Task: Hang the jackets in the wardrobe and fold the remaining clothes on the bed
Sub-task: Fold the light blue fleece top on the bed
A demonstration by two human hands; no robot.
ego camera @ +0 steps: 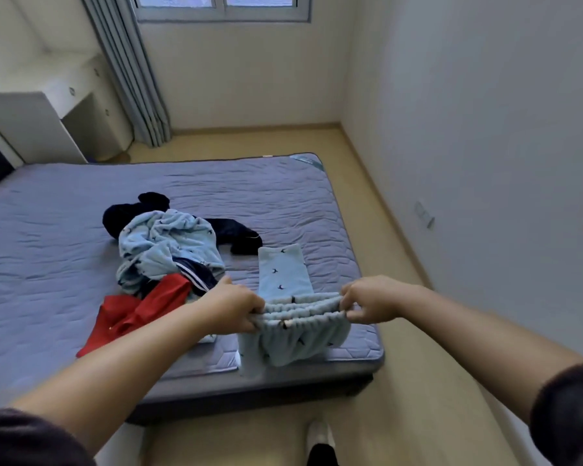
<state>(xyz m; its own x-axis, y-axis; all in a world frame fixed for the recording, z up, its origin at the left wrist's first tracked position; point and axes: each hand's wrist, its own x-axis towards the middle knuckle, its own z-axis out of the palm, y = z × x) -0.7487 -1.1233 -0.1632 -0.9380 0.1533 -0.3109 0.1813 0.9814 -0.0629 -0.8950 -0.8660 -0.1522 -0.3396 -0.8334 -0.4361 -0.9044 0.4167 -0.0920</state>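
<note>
Light blue fleece pajama trousers (285, 274) with small dark bird prints lie near the bed's near right corner. My left hand (231, 307) grips the left end of their gathered waistband, and my right hand (367, 302) grips the right end, stretching it between them just above the mattress. One leg extends away from me across the bed (48, 230). To the left is a heap of clothes: a matching light blue pajama top (162, 243), a red garment (132, 314), a navy piece with white stripes (196, 275), and dark navy clothing (132, 210) behind.
The bed has a purple-grey quilted mattress. A white desk unit (64, 105) and grey curtain (132, 79) stand at the back left under a window. A wall runs along the right with a strip of wooden floor (384, 230) between it and the bed. My foot (318, 435) is below.
</note>
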